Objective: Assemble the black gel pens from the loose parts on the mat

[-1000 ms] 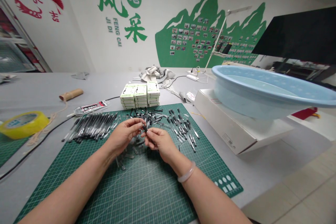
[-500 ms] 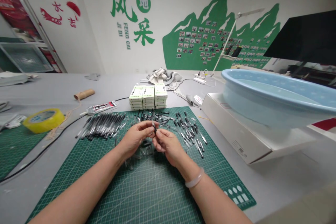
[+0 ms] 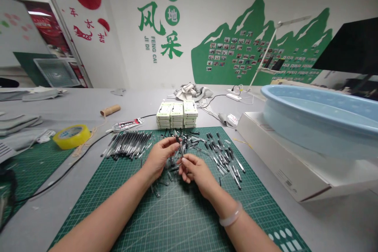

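Green matting (image 3: 183,220) lies under our left hand (image 3: 159,157) and right hand (image 3: 195,171), which pinch a dark pen piece (image 3: 180,149); nearby, a blue basin (image 3: 307,136) tops a white box (image 3: 271,151), its contents hidden from us.

On our right we see a blue basin (image 3: 313,130) sitting on a white box (image 3: 271,155), with a dark screen (image 3: 348,39) beyond. To our left, a roll of yellow tape (image 3: 73,143) lies near a short brown tube (image 3: 110,110). Ahead of us, crumpled cloth (image 3: 189,92) rests near a power strip (image 3: 234,97), and the wall (image 3: 126,39) shows green mountains (image 3: 203,55) and small photos (image 3: 225,52).
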### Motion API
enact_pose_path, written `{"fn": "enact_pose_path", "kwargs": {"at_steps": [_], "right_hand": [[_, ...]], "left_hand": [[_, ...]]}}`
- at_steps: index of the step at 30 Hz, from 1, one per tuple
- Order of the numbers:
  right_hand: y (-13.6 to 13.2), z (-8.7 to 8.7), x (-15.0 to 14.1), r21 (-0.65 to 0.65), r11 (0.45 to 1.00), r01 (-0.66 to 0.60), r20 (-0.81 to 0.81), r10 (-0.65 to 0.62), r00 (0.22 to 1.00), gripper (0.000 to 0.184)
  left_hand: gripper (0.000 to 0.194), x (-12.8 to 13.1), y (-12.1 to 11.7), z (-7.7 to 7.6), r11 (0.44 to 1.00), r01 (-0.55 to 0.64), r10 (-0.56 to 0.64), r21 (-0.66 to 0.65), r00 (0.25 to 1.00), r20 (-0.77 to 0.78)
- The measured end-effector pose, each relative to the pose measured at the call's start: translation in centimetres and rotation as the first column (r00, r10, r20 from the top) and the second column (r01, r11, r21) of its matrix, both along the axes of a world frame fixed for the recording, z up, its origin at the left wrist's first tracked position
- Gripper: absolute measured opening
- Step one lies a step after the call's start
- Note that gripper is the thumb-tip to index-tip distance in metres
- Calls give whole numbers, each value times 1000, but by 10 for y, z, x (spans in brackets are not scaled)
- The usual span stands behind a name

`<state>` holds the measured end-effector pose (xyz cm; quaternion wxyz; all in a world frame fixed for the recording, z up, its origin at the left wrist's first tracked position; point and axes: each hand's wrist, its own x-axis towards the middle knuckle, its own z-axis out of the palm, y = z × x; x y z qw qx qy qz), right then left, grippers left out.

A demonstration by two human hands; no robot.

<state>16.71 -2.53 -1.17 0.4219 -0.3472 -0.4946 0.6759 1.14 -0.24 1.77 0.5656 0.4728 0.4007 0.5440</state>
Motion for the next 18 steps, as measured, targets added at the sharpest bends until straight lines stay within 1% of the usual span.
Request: {"fn": "enact_pose_path", "kwargs": {"at_steps": [3, 6, 8, 9, 11, 12, 13, 14, 15, 16, 17, 18], "right_hand": [[1, -1, 0, 21, 1000, 6, -27, -6, 1000, 34], [2, -3, 0, 30, 999, 21, -6, -21, 1000, 35], [2, -4, 0, 13, 999, 51, 16, -52, 999, 34], [3, -5, 0, 7, 997, 75, 23, -76, 997, 35], [5, -5, 1, 8, 991, 136, 37, -137, 990, 35], [5, -6, 1, 17, 986, 167, 42, -167, 985, 34], [6, -6, 2, 29, 981, 194, 49, -195, 979, 33], [7, -6, 2, 39, 975, 218, 57, -220, 974, 32], [8, -6, 3, 47, 971, 236, 64, -238, 969, 31], [8, -6, 3, 53, 968, 246, 69, -250, 966, 29], [8, -6, 3, 57, 966, 252, 73, -256, 964, 28], [8, -7, 3, 60, 965, 255, 77, -259, 963, 26]], "left_hand": [[24, 8, -7, -1, 993, 119, -116, 23, 990, -82], [23, 9, -9, 1, 988, 151, -145, 31, 978, -153], [27, 3, -4, 3, 992, 117, -105, 46, 972, -211], [30, -4, 1, 5, 995, 80, -63, 61, 969, -241], [36, -25, 13, 7, 994, -34, 66, 107, 949, -310], [38, -39, 20, 8, 986, -96, 139, 136, 923, -360], [40, -55, 27, 9, 973, -162, 219, 165, 874, -433], [39, -72, 33, 9, 952, -237, 305, 193, 790, -531], [38, -91, 39, 9, 920, -316, 388, 232, 657, -646], [35, -108, 43, 9, 881, -379, 452, 283, 497, -741], [32, -125, 46, 8, 857, -410, 465, 313, 352, -812], [29, -140, 48, 7, 849, -419, 444, 322, 237, -864]]}}
